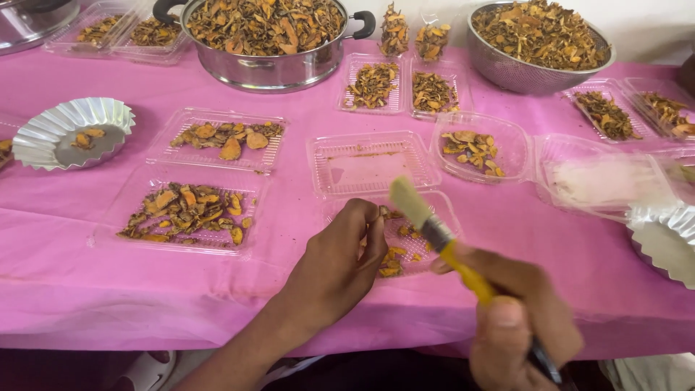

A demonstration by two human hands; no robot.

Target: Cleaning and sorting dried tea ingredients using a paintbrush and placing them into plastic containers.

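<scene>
Right hand (517, 318) was closed around a yellow-handled brush (441, 239), bristles raised up-left over the clear tray (443, 210) of dried orange-brown pieces (391, 261). Left hand (340, 264) lay at that tray's near-left edge, fingers curled down onto the pieces, just beside the brush head.
</scene>
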